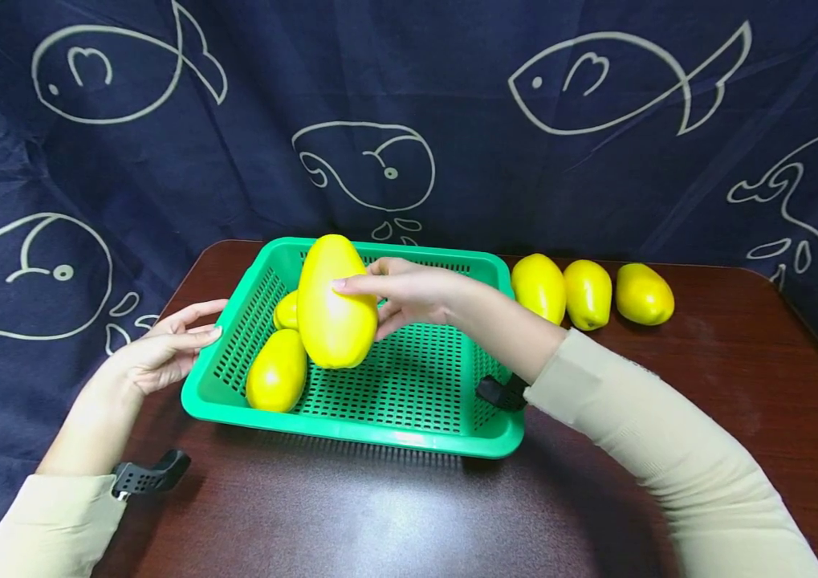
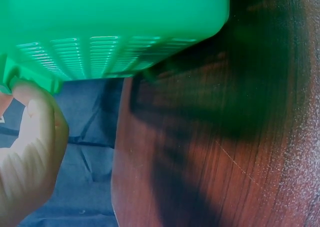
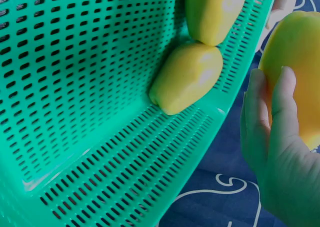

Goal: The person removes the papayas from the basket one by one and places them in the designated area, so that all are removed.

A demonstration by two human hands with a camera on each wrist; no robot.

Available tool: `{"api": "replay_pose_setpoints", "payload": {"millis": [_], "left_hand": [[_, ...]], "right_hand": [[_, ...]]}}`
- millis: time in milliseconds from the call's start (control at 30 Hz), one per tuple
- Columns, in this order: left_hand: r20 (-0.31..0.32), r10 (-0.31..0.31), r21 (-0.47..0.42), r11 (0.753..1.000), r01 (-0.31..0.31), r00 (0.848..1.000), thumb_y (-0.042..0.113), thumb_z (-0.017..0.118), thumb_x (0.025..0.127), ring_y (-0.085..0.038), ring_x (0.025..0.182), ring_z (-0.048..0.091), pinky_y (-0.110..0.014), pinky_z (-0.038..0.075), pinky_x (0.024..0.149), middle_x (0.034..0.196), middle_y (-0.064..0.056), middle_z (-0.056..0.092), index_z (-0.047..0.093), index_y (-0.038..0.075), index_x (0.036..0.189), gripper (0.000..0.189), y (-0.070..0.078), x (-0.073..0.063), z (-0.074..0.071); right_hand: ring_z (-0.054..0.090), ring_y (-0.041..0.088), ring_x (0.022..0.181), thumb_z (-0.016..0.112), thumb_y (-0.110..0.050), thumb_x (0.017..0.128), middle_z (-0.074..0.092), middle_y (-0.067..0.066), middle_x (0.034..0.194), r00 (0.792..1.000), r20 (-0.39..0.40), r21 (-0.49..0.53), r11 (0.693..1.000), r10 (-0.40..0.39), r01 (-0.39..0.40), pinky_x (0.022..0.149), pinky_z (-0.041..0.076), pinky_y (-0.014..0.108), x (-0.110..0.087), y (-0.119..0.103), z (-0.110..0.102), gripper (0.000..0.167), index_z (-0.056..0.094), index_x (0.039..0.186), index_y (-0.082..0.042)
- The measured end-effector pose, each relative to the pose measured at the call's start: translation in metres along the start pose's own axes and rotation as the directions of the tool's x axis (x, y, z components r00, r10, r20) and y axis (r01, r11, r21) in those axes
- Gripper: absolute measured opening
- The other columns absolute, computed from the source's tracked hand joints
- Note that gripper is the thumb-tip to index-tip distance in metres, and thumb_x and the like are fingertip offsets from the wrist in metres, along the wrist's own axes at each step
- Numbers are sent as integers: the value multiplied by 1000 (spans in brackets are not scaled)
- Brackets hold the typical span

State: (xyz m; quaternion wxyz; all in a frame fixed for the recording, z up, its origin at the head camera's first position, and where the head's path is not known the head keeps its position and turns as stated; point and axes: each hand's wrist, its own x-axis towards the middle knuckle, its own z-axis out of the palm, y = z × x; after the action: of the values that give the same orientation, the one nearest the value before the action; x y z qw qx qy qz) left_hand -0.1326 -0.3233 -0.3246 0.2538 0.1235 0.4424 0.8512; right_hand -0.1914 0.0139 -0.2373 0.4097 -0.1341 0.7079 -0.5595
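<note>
My right hand (image 1: pixel 412 293) grips a large yellow papaya (image 1: pixel 332 313), holding it above a green plastic basket (image 1: pixel 380 437). In the head view the thumb lies across the fruit's near face; other fingers go behind it. Two more papayas lie inside at the basket's left end: one in front (image 1: pixel 277 373), the other (image 1: pixel 286 311) partly hidden behind the held fruit. The right wrist view shows both touching each other, with the held papaya (image 3: pixel 305 47) out to the side. At the basket's left rim, my left hand (image 1: pixel 170 345) pinches the edge, thumb uppermost.
Three papayas stand in a row to the right of the basket: a near one (image 1: pixel 539 285), a middle one (image 1: pixel 588 293) and a far one (image 1: pixel 644 294). A dark blue cloth (image 1: pixel 466 96) with fish drawings hangs behind the brown wooden table (image 1: pixel 293 514).
</note>
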Motion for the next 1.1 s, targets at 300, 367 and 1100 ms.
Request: {"api": "replay_pose_setpoints", "payload": {"millis": [300, 367, 1100], "left_hand": [[-15, -2, 9, 1000, 2, 1000, -12, 40, 94, -24, 93, 65, -37, 54, 79, 104, -13, 66, 60, 9, 120, 39, 0, -1, -1], [-24, -3, 16, 1000, 3, 1000, -12, 39, 94, -24, 93, 65, -37, 54, 79, 104, -13, 66, 60, 9, 119, 39, 1, -1, 1], [-42, -10, 6, 1000, 10, 999, -11, 40, 94, -24, 92, 66, -37, 54, 79, 104, -12, 66, 60, 9, 118, 37, 0, -1, 1]], "right_hand": [[63, 34, 94, 59, -26, 90, 46, 17, 121, 998, 51, 12, 999, -49, 49, 79, 54, 41, -9, -3, -1, 51, 32, 126, -4], [63, 34, 95, 58, -26, 90, 46, 17, 122, 997, 60, 16, 998, -57, 56, 79, 54, 41, -11, -3, -1, 51, 31, 127, -4], [61, 34, 99, 56, -28, 91, 42, 16, 126, 999, 2, 5, 999, -39, 39, 84, 52, 42, -32, -3, -18, 55, 26, 131, -6]]}}
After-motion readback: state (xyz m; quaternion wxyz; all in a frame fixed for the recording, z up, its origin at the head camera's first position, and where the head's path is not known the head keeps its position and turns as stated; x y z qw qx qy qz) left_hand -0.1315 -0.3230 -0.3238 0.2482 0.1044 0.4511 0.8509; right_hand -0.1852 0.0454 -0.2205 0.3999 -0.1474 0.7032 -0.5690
